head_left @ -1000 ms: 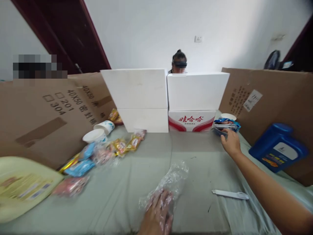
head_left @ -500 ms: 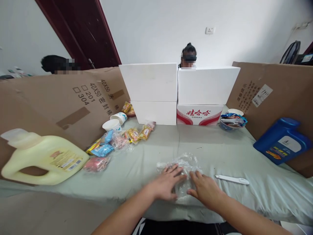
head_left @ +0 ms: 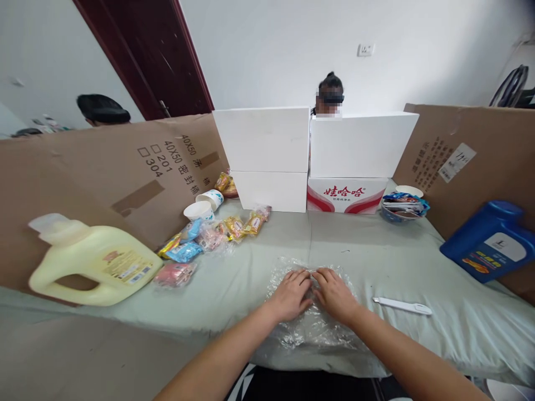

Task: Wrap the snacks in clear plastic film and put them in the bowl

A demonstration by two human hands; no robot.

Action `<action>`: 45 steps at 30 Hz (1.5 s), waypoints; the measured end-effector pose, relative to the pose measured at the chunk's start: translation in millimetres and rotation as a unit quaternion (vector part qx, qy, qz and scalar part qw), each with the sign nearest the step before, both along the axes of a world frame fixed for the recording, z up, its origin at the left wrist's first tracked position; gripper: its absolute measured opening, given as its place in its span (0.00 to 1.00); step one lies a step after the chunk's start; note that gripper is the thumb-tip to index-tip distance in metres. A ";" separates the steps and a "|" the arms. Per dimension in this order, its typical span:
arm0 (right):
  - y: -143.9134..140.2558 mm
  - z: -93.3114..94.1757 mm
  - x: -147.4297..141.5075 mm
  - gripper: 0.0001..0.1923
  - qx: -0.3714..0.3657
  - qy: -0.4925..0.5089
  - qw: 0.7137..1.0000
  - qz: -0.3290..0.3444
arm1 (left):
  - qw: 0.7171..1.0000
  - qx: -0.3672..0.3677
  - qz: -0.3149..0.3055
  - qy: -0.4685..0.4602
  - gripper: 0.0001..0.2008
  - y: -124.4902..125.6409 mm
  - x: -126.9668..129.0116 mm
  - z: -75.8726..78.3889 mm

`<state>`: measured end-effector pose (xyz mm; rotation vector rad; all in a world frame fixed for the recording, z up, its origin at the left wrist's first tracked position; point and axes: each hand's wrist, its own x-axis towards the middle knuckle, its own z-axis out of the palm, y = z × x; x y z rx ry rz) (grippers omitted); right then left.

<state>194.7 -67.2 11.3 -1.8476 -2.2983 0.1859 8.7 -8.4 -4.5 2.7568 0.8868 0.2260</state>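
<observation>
A clear crinkled plastic bag (head_left: 311, 328) lies flat on the pale green cloth (head_left: 234, 278) at the table's near edge. My left hand (head_left: 290, 292) and my right hand (head_left: 334, 291) both rest palm down on the bag's far part, fingertips almost meeting, fingers spread. Neither hand grips anything. A white flat tool (head_left: 402, 305) lies on the cloth just right of my right hand.
A pale yellow jug (head_left: 94, 264) lies at the left, a blue jug (head_left: 491, 242) at the right. Snack packets (head_left: 209, 236), paper cups (head_left: 199, 210) and a bowl of packets (head_left: 403, 205) sit further back. Cardboard walls (head_left: 108, 178) and white boxes (head_left: 263, 139) enclose the table. Other people's heads show behind.
My right hand came back from the far bowl to the bag and joined the left hand. Both hands now press on the bag, which lies spread out flatter.
</observation>
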 end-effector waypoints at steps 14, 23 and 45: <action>8.9 -39.0 16.0 0.40 -0.017 -0.011 0.995 -0.095 | 0.996 -0.011 0.088 0.029 0.30 19.1 -0.7 -1.4; -21.2 -15.6 30.9 0.32 0.023 0.027 0.999 -0.023 | 0.984 -0.006 0.106 -0.145 0.19 20.4 -31.2 9.3; -73.9 -19.5 43.5 0.12 -0.041 0.439 0.884 -0.155 | 0.960 -0.218 0.139 -0.103 0.06 -1.6 -88.6 38.1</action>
